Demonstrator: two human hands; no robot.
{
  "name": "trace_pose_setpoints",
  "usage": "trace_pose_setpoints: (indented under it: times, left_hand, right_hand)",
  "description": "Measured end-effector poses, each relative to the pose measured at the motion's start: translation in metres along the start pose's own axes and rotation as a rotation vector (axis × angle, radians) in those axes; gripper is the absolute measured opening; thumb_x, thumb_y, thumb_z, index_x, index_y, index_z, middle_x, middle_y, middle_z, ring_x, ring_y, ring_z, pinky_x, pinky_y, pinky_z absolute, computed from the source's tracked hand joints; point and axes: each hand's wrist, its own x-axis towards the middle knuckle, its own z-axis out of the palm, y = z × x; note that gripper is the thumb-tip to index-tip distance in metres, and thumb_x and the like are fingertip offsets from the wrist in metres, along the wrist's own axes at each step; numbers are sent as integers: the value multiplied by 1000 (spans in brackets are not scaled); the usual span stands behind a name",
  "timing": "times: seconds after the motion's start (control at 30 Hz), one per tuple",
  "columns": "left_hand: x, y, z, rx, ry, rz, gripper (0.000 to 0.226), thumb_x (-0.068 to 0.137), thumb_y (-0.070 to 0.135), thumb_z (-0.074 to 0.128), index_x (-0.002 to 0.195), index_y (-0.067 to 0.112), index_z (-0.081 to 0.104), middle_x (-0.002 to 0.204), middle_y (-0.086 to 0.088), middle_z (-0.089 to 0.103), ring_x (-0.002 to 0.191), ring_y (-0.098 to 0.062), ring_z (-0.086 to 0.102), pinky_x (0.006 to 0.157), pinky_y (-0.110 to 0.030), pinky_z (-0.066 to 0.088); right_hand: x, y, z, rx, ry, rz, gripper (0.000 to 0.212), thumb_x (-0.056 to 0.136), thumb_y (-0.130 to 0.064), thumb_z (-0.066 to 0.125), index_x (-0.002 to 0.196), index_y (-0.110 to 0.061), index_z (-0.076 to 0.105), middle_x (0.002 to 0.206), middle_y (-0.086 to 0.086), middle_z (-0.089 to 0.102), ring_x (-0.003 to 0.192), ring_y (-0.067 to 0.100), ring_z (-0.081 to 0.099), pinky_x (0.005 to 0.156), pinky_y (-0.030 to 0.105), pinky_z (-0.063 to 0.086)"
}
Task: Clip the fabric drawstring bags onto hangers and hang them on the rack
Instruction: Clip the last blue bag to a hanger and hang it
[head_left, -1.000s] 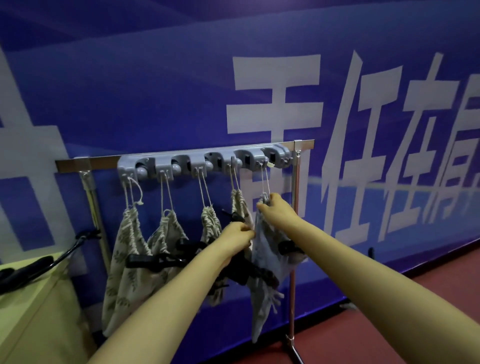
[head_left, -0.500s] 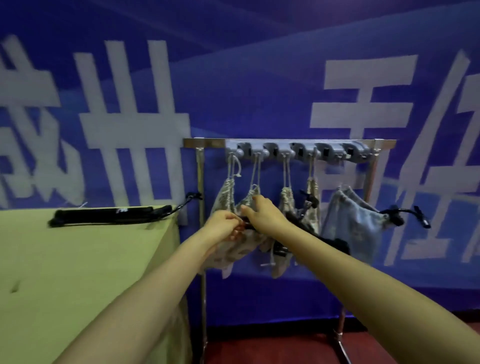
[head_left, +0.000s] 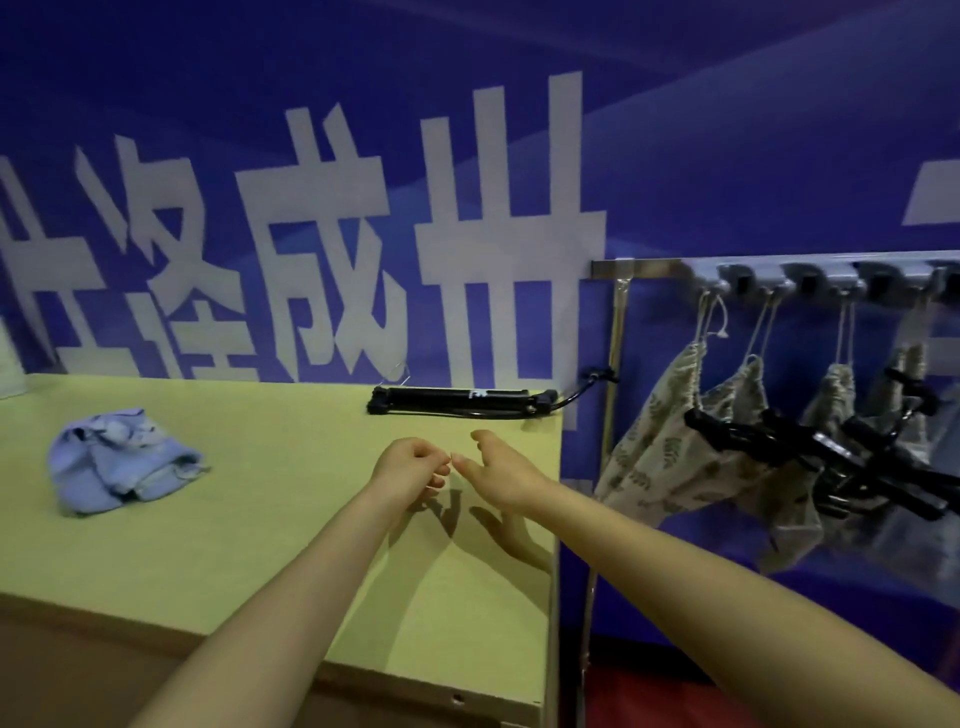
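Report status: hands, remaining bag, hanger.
Left hand and right hand empty above table. Blue bag unclipped, far left. Black hanger at back edge. Nothing obstructing.

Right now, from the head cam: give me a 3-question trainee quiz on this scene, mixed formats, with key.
1. True or false: both hands, the left hand and the right hand, are empty over the table.
2. Multiple choice: where is the light blue bag?
A. hanging on the rack
B. lying on the table, left of the hands
C. in the right hand's grip
3. Fill in: the black hanger on the table lies along its ____ edge, near the rack.

Key: 1 true; 2 B; 3 far

The patterned bags hang on the rack by their strings.
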Motion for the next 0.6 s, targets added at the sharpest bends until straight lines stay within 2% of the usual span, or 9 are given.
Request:
trace_pose_setpoints:
  times: [0.07, 0.17, 0.3, 0.37, 0.43, 0.6]
  left_hand:
    - [2, -15, -21, 24, 78, 0, 12, 91, 14, 56, 84, 10, 63, 76, -4, 65, 66, -20, 57, 66, -33, 50]
    - [7, -35, -52, 154, 262, 55, 8, 88, 15, 60, 83, 9, 62, 84, -7, 66, 69, -21, 57, 60, -27, 43]
    - [21, -70, -106, 512, 480, 57, 18, 84, 23, 66, 89, 7, 59, 99, -13, 62, 93, -31, 58, 73, -32, 43]
    - [28, -88, -129, 705, 549, 3, 32, 82, 29, 68, 101, 6, 57, 113, -18, 54, 107, -36, 50, 86, -39, 44]
    - [33, -102, -149, 833, 610, -68, 47, 82, 36, 67, 116, 7, 53, 127, -22, 44, 119, -39, 40, 97, -44, 39]
    - [42, -130, -186, 718, 659, -261, 60, 82, 49, 61, 134, 24, 45, 143, -28, 21, 130, -42, 26, 110, -49, 21]
  right_hand:
    - [7, -11, 24, -4, -33, 9, 64, 97, -44, 44, 148, -10, 25, 151, 12, 36, 135, 28, 40, 106, 38, 38]
    - [14, -24, 50, 0, -80, 23, 64, 97, -45, 44, 147, -10, 26, 149, 12, 39, 133, 28, 42, 106, 37, 39]
    - [20, -42, 77, -29, -98, 29, 60, 95, -44, 48, 141, -8, 35, 140, 13, 49, 127, 30, 48, 104, 39, 41]
    - [25, -50, 92, -85, -72, 40, 61, 92, -46, 52, 137, -7, 41, 138, 13, 49, 125, 31, 47, 104, 41, 41]
    - [31, -56, 105, -138, -14, 63, 60, 89, -48, 56, 133, -7, 45, 135, 12, 50, 124, 30, 46, 103, 40, 41]
    - [43, -62, 121, -168, 153, 88, 47, 88, -39, 62, 121, -6, 51, 125, 13, 52, 117, 30, 47, 95, 37, 41]
